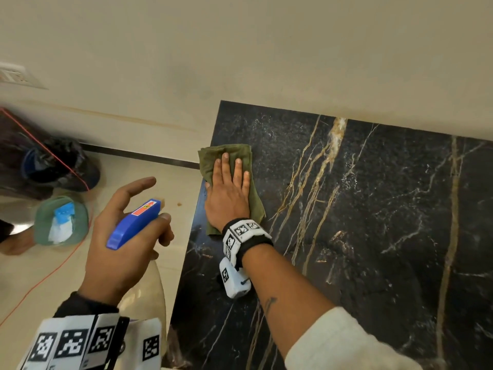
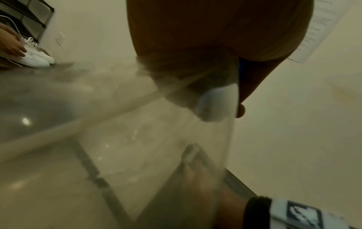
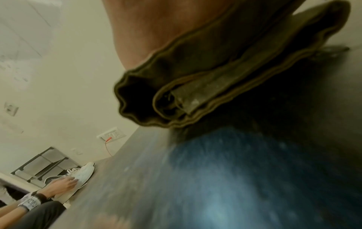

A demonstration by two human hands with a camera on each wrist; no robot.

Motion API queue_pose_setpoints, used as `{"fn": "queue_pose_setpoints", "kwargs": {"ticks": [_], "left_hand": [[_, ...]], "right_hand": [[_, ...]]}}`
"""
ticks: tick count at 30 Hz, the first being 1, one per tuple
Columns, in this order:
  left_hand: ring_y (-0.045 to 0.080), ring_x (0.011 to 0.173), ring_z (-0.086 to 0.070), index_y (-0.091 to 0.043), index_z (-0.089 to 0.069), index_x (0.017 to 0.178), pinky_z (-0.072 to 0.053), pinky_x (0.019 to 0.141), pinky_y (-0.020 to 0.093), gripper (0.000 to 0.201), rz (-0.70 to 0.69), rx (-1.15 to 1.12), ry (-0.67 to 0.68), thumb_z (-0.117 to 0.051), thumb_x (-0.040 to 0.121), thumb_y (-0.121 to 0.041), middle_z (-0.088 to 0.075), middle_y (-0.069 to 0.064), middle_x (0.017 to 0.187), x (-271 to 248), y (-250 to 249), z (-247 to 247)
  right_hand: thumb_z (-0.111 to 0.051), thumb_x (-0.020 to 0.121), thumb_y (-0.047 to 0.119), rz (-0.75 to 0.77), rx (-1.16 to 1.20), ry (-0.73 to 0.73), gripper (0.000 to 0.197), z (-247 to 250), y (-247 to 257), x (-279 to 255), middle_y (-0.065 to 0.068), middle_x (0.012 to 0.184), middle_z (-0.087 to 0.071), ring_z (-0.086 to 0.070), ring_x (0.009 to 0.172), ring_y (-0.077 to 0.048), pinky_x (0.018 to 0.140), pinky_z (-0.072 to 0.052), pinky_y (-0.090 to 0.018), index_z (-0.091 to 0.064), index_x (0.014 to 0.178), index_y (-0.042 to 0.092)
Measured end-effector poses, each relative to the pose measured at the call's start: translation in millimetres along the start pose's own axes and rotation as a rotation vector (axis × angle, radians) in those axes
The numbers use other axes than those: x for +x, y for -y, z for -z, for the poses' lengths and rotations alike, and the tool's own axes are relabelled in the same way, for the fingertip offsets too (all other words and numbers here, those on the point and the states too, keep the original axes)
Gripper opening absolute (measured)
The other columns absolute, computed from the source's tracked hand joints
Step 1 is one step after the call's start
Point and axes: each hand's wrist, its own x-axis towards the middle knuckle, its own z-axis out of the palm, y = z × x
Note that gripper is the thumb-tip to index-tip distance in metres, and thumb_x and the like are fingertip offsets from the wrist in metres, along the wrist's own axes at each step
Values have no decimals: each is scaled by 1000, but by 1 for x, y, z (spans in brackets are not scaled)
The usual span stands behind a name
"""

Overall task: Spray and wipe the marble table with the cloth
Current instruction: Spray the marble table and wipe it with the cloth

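Observation:
A black marble table with gold and white veins fills the right of the head view. A folded olive-green cloth lies at its far left corner, partly over the edge. My right hand presses flat on the cloth with straight fingers. Seen from the right wrist, the cloth bunches in folds under the palm on the dark tabletop. My left hand grips a spray bottle with a blue head over the floor, left of the table. Its clear body blurs the left wrist view.
A beige wall runs behind the table. On the floor at left another person sits, a hand on white shoes. A green lid with blue and white items, a dark bag and a red cord lie there.

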Motion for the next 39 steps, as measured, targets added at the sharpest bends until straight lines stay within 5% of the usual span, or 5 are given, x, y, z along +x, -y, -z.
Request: {"fn": "queue_pose_setpoints", "kwargs": {"ticks": [7, 11, 26, 34, 39], "left_hand": [[19, 71, -70, -42, -53, 132, -58, 49, 28, 54, -4, 31, 21, -74, 91, -14, -71, 3, 73, -6, 14, 14], [18, 70, -70, -38, -52, 135, -59, 53, 32, 56, -29, 62, 71, -65, 94, -1, -71, 1, 74, -2, 23, 18], [23, 65, -69, -35, -57, 135, -55, 47, 27, 56, -62, -9, 254, -70, 92, -2, -70, 10, 71, 39, 30, 43], [21, 67, -69, -36, -56, 136, -57, 50, 25, 56, -93, -10, 316, -66, 94, 0, -71, 9, 72, 64, 39, 58], [21, 70, -70, -31, -56, 137, -58, 51, 26, 55, -87, -30, 319, -66, 94, 1, -71, 9, 71, 71, 44, 55]], "right_hand": [[-28, 104, 39, 64, -70, -31, 63, -17, 9, -50, -4, 167, 4, 6, 153, -28, 123, 0, -51, -7, 159, 15], [-26, 104, 39, 64, -96, -16, 63, -15, 10, -49, -4, 167, 4, 7, 153, -29, 123, 1, -50, -7, 159, 14], [-25, 105, 37, 39, -52, 0, 61, -6, 7, -50, 2, 167, 6, 11, 153, -24, 124, 0, -49, -5, 159, 17], [-21, 106, 36, -396, -10, -119, 58, 34, -89, -52, 0, 166, 3, 4, 153, -26, 124, -6, -49, -4, 159, 17], [-24, 106, 36, -425, 27, -133, 59, 27, -64, -44, 0, 167, 4, 9, 153, -26, 124, 1, -46, -8, 159, 16]]}}
